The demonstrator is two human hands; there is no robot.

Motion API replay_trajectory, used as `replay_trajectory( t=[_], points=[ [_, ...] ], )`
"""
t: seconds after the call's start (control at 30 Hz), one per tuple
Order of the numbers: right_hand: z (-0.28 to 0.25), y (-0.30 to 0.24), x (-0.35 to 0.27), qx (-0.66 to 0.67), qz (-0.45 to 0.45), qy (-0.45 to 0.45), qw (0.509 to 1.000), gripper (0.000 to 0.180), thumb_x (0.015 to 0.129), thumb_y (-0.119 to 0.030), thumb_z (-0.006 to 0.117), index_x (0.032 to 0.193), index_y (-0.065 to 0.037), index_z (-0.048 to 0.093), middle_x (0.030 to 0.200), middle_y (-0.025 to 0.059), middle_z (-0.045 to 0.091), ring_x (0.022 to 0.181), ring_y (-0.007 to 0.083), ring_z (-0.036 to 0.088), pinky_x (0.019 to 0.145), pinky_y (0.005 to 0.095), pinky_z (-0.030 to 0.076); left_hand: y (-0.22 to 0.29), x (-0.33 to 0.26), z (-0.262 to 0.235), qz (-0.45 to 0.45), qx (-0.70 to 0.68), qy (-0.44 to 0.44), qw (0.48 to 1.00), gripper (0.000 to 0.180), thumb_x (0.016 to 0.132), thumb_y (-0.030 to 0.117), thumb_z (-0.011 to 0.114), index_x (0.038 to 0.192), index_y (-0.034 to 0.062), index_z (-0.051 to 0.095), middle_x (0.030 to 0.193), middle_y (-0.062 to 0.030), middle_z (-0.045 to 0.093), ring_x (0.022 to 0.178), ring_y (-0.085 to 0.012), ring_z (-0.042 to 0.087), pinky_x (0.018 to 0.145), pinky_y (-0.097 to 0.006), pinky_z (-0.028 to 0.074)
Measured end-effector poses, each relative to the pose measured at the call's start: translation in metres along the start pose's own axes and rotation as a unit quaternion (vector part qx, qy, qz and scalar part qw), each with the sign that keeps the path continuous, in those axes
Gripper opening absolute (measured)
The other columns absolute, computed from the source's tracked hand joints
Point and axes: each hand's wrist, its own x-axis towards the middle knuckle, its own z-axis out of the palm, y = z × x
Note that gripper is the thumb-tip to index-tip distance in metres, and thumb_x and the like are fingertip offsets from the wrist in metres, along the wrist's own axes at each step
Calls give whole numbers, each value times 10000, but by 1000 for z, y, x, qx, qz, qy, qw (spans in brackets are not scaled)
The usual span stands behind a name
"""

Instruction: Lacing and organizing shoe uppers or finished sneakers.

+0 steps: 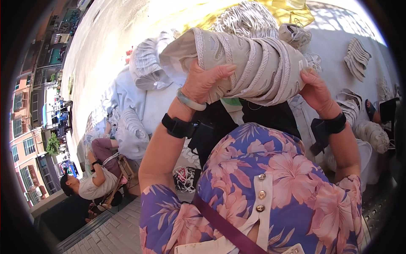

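Observation:
A nested stack of beige shoe uppers (253, 67), edged with pale woven cords, spans the space between my two hands. My left hand (205, 82) grips its left end, the thumb lying over the top and the other fingers hidden underneath. At the right end, my right hand (315, 89) holds the stack with its thumb on the near side; the fingers behind are mostly out of sight. The stack is held up in front of me over my dark-trousered lap. Just beyond it lies a big heap of white laces (247, 21).
Bagged stacks of white pieces (148, 63) lie at the left, and more stacked uppers (357, 59) at the far right. A yellow sheet (292, 10) is at the back. A tangle of cords (185, 178) lies by my left elbow. Another person (95, 182) sits at the left.

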Motion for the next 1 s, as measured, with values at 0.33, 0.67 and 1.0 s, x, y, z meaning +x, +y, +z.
replay_trajectory(
  t=[0.33,0.67,1.0],
  points=[
    [64,-52,19,-396,-91,59,912,451,793,-216,595,1169,5,481,1026,60,565,931,126,515,830,266,403,-79,42,-26,-43,-343,-10,938,420,729,86,559,1128,-25,485,1083,-137,560,1011,-268,541,905,-412,422],
    [108,-20,45,-585,-101,2,805,449,680,-238,652,1026,34,559,966,146,582,879,217,564,793,315,437,-148,40,-27,-14,-505,-49,862,625,805,484,537,1289,127,367,1267,-88,447,1134,-264,456,932,-439,388],
    [131,16,77,-776,-112,-140,605,510,642,-253,639,1069,9,543,1113,181,516,1020,337,490,872,386,392,-182,-22,-49,-253,-346,144,892,826,698,720,361,1241,100,420,1213,-123,464,1065,-283,452,912,-452,326]
  ],
)
